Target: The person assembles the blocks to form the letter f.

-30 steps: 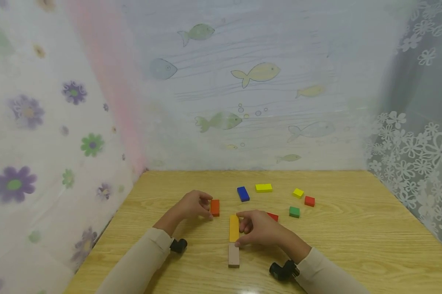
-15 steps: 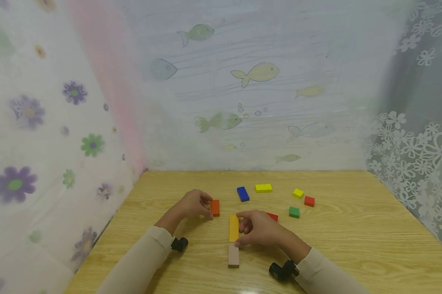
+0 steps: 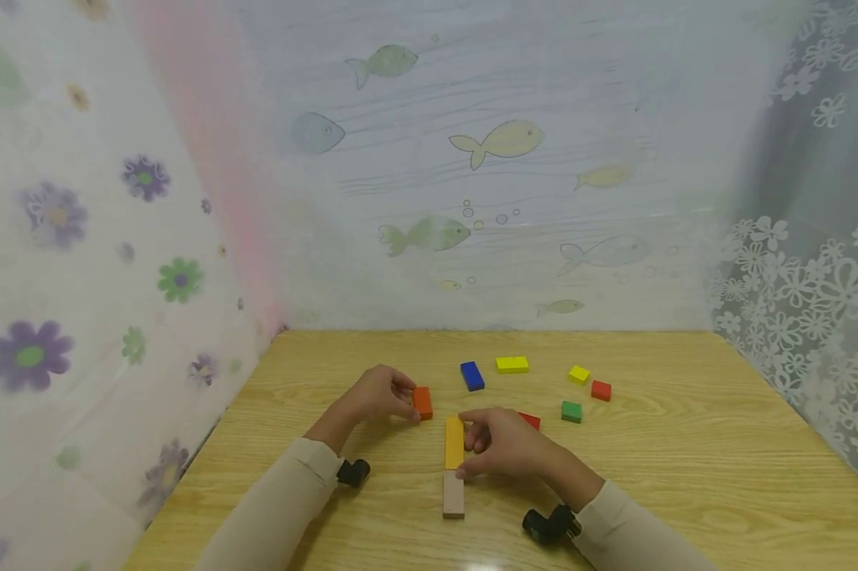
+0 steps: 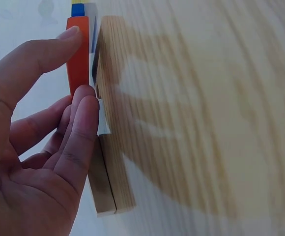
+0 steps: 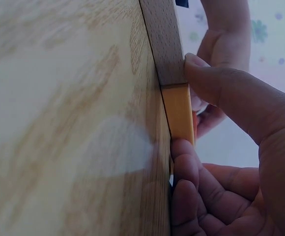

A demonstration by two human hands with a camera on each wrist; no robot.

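Note:
My left hand [image 3: 377, 394] pinches an orange-red wooden block [image 3: 423, 403] end to end. In the left wrist view the thumb sits on its near end and the fingertips on the other end of the same orange-red block [image 4: 78, 64]. An amber block [image 3: 454, 444] lies flat in the middle of the table, end to end with a plain wood block [image 3: 453, 496]. My right hand [image 3: 509, 444] spans the amber block along its right side. In the right wrist view, fingertips touch the amber block's [image 5: 178, 115] far end, while the thumb is near the seam with the plain block [image 5: 167, 44].
Behind my right hand a red block [image 3: 530, 420] is partly hidden. Farther back lie a blue block [image 3: 473, 376] and a long yellow block [image 3: 511, 365]. To the right are a small yellow block [image 3: 579, 375], a small red block [image 3: 601, 391] and a green block [image 3: 572, 411].
My left hand has moved slightly right with the orange-red block, which now lies closer to the amber block. The right hand and the other blocks stay where they were.

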